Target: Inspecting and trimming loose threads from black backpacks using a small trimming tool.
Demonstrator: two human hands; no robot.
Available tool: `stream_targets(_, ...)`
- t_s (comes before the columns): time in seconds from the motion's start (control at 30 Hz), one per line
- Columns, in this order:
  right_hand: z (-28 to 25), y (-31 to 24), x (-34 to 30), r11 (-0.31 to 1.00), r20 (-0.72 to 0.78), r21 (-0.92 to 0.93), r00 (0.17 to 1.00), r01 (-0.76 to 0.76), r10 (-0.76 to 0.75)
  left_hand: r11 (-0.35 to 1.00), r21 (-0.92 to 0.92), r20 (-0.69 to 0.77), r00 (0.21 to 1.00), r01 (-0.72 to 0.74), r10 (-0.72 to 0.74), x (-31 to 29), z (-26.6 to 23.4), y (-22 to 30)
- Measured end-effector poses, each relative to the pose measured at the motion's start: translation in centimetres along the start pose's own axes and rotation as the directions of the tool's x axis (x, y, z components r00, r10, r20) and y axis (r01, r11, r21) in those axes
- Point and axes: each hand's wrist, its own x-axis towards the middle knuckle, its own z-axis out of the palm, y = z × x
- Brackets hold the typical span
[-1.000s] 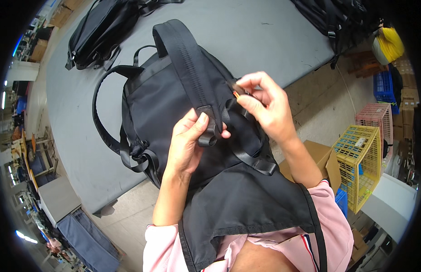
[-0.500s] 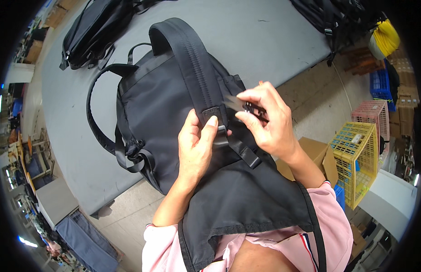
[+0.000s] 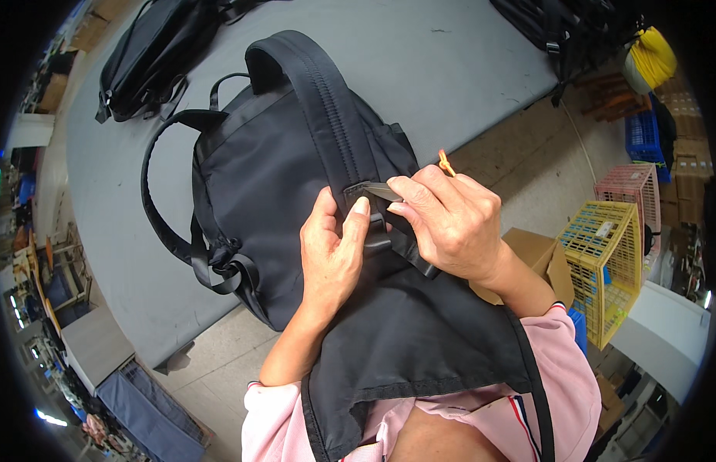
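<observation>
A black backpack lies on the grey table, its padded shoulder strap running down toward me. My left hand is closed on the strap's lower end, thumb on top beside a stitched patch and just above a buckle. In my right hand I grip thread snips, whose pointed metal blades reach the edge of that patch near my left thumb. An orange cord loop sticks up behind the knuckles. My fingers hide the snips' handle.
More black bags lie on the table, one at the far left and others at the far right. To my right stand an open cardboard box, a yellow crate and a pink crate. A black apron hangs before me.
My right hand has turned over and brought the snips' blades left and down onto the strap patch. The left hand keeps its hold, and the backpack has barely shifted.
</observation>
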Motion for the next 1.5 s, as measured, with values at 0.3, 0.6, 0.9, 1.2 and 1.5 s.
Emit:
stream_targets(0.3, 1.1, 1.0, -0.8, 0.836, 0.051, 0.490, 0.966, -0.246, 0.254, 0.998, -0.055, -0.009, 0.999, 0.030, -0.031, 0.1, 0.0, -0.1)
stream_targets(0.6, 1.5, 0.6, -0.3, 0.964, -0.031, 0.233, 0.990, -0.129, 0.140, 0.999, -0.001, 0.000, 0.999, 0.034, -0.034, 0.5, -0.2, -0.1)
stream_targets(0.9, 1.0, 2.1, 0.4, 0.272, 0.319, 0.845, 0.843, -0.460, 0.432, 0.805, -0.464, 0.344, 0.913, 0.368, -0.220, 1.0, -1.8, -0.3)
stream_targets(1.2, 4.3, 3.3, 2.7, -0.579, 0.696, 0.611, 0.715, -0.540, 0.067, 0.677, -0.514, 0.576, 0.797, 0.527, -0.183, 0.7, -1.1, -1.8)
stream_targets(1.5, 4.5, 1.8, 3.3, 0.156, 0.398, 0.833, 0.771, -0.530, 0.497, 0.161, 0.738, 0.297, 0.530, -0.655, 0.795, 1.1, 0.4, -1.3)
